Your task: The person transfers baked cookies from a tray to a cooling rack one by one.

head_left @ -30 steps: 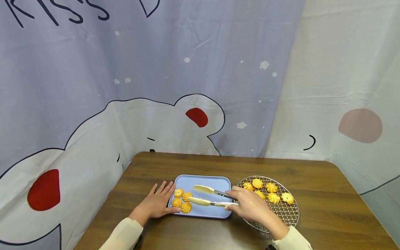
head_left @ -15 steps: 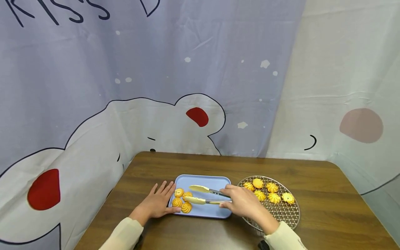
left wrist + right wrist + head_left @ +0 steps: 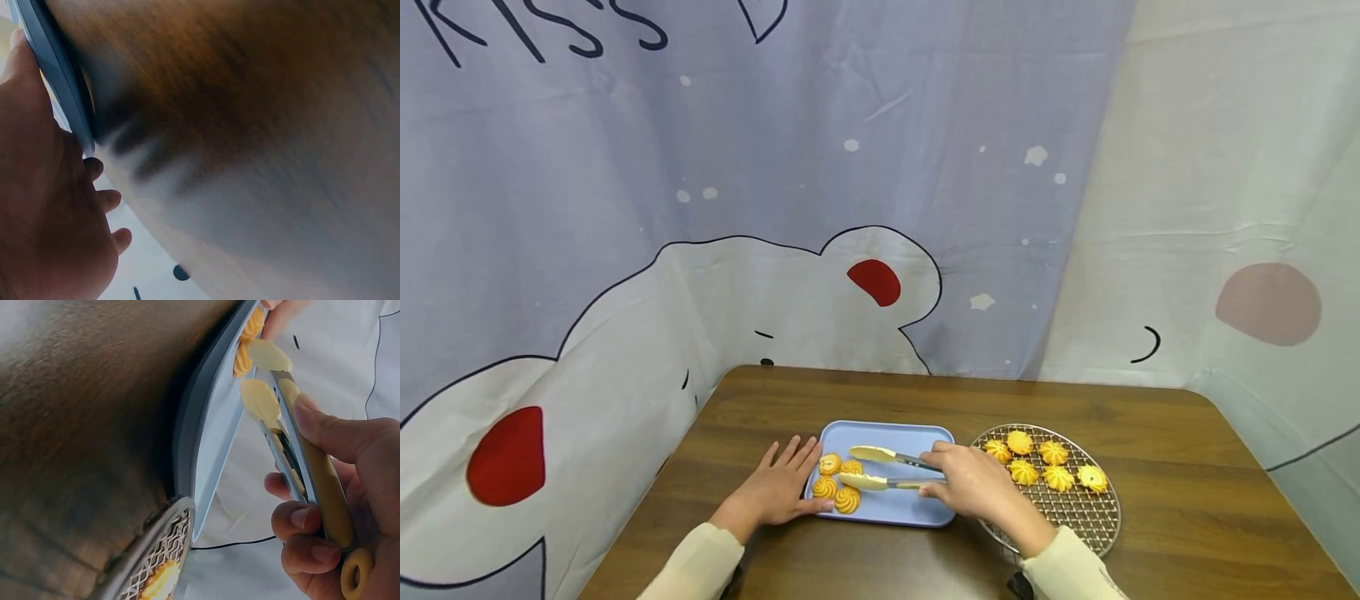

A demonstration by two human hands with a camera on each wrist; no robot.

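In the head view, the left hand (image 3: 775, 490) lies open with its fingers spread, its thumb on the near left edge of the blue tray (image 3: 898, 505). Four cookies (image 3: 824, 487) sit at the tray's left end; more lie on the wire rack (image 3: 1078, 521) to the right. The right hand (image 3: 973, 483) grips the tongs (image 3: 901, 483) over the tray, tips parted near the cookies.

The left wrist view shows the thumb on the tray's edge above the counter (image 3: 250, 94).

In the right wrist view, the fingers curl round the tongs; nothing shows between the tips. The step seems to be lining the tongs up with a cookie; the next move likely calls for a gentle squeeze, leaving its neighbours undisturbed.
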